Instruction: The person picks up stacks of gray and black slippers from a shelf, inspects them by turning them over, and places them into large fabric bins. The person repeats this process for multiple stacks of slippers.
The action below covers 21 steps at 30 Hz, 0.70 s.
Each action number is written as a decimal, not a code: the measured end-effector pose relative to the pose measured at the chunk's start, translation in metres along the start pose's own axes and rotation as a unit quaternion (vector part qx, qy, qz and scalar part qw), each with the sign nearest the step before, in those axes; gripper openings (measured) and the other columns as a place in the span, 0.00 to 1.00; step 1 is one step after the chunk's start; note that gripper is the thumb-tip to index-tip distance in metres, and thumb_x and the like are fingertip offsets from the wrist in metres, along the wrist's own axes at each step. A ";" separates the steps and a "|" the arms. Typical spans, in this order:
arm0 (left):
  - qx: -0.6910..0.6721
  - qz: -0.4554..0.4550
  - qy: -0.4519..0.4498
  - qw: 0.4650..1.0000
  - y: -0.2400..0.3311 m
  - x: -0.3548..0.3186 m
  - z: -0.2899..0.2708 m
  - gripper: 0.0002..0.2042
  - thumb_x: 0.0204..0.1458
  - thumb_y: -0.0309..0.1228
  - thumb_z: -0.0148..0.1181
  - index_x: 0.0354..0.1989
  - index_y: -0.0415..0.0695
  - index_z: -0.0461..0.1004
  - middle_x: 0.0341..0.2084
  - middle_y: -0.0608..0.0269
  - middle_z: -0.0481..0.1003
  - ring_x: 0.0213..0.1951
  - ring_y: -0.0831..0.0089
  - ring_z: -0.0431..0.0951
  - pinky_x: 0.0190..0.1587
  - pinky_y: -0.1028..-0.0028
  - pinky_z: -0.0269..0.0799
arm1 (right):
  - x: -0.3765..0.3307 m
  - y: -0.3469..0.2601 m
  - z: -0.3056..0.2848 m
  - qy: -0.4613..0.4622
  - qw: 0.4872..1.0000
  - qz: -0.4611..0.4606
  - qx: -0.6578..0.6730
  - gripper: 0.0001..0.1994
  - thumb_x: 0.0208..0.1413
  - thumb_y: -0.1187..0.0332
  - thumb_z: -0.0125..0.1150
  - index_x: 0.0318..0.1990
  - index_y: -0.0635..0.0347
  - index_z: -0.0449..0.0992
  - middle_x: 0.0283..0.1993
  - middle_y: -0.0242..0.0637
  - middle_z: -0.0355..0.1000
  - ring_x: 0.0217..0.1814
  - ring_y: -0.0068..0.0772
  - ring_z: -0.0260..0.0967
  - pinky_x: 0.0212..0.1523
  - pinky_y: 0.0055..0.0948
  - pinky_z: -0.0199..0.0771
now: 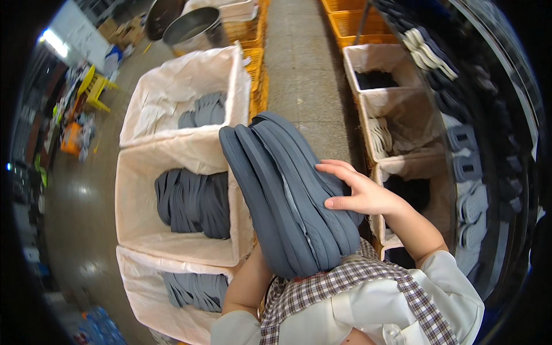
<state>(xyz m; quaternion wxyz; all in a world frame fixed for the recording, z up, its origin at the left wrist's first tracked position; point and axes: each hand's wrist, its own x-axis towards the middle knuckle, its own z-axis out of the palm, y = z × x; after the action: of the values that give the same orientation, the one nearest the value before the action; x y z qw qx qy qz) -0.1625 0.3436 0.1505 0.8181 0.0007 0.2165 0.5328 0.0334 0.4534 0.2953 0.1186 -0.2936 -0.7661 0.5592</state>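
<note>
In front of my chest is a thick stack of dark grey shoe soles (287, 195), pressed together side by side and tilted. My right hand (357, 192) grips the stack's right side, thumb and fingers laid against the outer sole. The left forearm (246, 290) passes underneath and behind the stack, which hides my left hand and its fingers. To the left, a cloth-lined crate (129, 195) holds a row of similar dark grey soles (192, 201). Lighter grey soles lie in the crate beyond (138, 103) and in the one nearer to me (129, 276).
Across a narrow aisle (302, 69), lined crates (402, 95) hold black and cream pieces. A rack of soles and grey slippers (471, 204) runs along the right. Yellow crates (351, 24), a metal drum (192, 37) and a yellow chair (98, 89) stand farther off.
</note>
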 end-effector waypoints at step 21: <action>-0.080 0.212 0.128 0.966 0.184 -0.115 -0.105 0.31 0.55 0.44 0.52 0.63 0.43 0.51 0.53 0.54 0.64 0.53 0.63 0.68 0.54 0.65 0.67 | 0.300 -0.032 0.150 -0.285 0.928 0.118 0.209 0.42 0.49 0.56 0.65 0.66 0.61 0.48 0.61 0.53 0.56 0.63 0.39 0.55 0.62 0.35 0.55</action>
<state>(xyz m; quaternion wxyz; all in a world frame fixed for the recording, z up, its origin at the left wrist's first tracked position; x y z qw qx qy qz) -0.3994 0.2986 0.1391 0.6496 -0.0870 0.2711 0.7050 -0.2931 0.5035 0.2286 -0.1134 -0.1788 -0.5930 0.7769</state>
